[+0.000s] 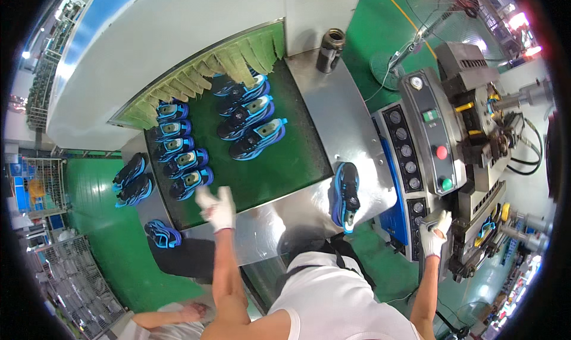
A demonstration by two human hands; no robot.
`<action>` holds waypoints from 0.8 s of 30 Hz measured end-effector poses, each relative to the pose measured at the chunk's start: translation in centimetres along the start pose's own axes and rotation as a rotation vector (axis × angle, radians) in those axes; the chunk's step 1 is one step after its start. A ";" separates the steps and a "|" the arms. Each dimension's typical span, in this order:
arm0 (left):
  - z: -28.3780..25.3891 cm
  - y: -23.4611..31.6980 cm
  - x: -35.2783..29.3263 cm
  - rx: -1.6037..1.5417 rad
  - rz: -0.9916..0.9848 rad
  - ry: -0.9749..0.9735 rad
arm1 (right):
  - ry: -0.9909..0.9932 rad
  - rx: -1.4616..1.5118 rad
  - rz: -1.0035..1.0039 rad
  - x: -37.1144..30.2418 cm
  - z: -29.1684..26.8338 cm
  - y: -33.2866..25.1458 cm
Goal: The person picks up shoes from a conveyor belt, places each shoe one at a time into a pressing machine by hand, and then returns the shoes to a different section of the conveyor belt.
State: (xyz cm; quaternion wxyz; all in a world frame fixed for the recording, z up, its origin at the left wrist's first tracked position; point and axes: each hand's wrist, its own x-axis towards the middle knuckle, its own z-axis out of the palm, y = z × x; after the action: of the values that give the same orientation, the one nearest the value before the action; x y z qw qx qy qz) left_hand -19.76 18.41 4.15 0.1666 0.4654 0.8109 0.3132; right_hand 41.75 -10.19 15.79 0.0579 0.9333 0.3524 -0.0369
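Note:
My left hand (pixel 217 210), in a white glove, is open with its fingers apart over the near edge of the green conveyor belt (pixel 262 182). The closest thing to it is the front blue-and-black sports shoe (pixel 191 183) in the left row, and it holds nothing. Out to the right, my right hand (pixel 436 233), also gloved, is at the lower front of a machine (pixel 431 132) with gauges and buttons. Its fingers look spread and nothing shows in them; whether it touches the panel I cannot tell. A single shoe (pixel 346 196) lies on the metal ledge between my hands.
More shoes (pixel 257 139) stand in a right row on the belt, below a fringed curtain (pixel 220 57). A pair (pixel 134 182) and a lone shoe (pixel 162 234) sit at the left. A dark bottle (pixel 331 50) and a fan (pixel 386 69) are farther back. Another person's arm (pixel 169 317) shows lower left.

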 end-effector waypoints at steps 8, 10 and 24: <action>-3.5 -10.2 13.7 0.293 -0.022 0.001 | -0.332 0.375 -0.049 -6.7 -4.3 -16.0; -4.2 -11.4 13.4 0.213 0.078 -0.012 | -0.400 0.353 -0.173 -7.0 -3.7 -18.4; -2.7 20.3 -10.2 -0.355 1.026 -0.794 | -0.377 0.773 -0.660 -9.9 -2.2 -33.6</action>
State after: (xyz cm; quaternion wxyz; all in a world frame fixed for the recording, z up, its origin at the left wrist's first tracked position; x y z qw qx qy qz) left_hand -2.83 16.20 19.37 0.3562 0.8372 0.3006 0.2861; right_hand 12.15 8.66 16.28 -0.2421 0.7036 0.5711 -0.3467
